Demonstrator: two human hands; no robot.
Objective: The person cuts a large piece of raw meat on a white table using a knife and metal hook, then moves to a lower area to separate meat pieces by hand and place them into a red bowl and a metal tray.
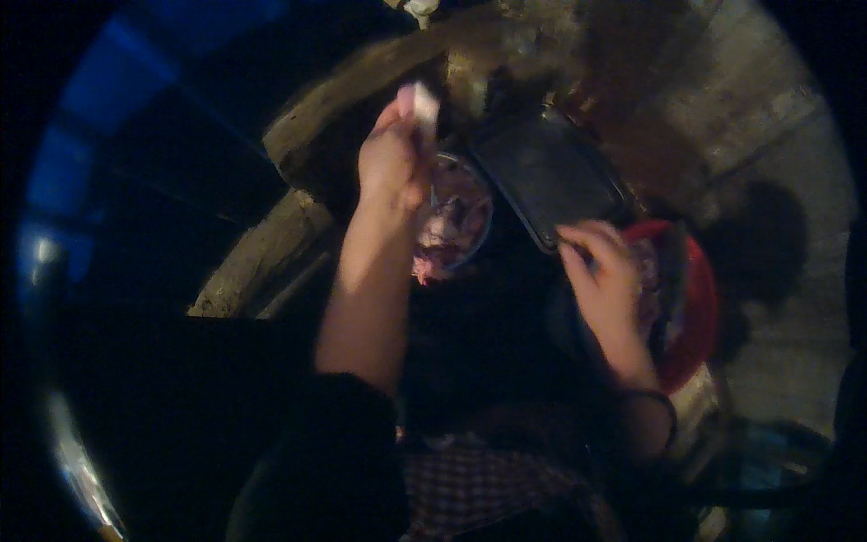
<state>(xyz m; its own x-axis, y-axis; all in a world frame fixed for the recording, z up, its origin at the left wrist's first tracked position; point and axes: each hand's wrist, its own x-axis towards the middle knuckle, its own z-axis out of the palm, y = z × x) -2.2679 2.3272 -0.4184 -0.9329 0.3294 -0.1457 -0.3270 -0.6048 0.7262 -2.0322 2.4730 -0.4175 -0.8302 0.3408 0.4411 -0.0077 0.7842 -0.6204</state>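
Observation:
My left hand is raised at the upper middle, its fingers closed round a small pale pink and white piece that is blurred. Just right of that wrist and lower stands a round, clear-rimmed bowl with pinkish, meat-like pieces in it. My right hand is curled at the near corner of a dark rectangular tray, fingertips pinched on its edge. Under and beside the right hand is a red basin with pale pieces inside, partly covered by that hand.
Thick wooden beams run along the left and far side. Grey planks or slabs lie at the right. A dark, glassy round container stands at the lower right. Checked cloth shows near my body. The light is dim.

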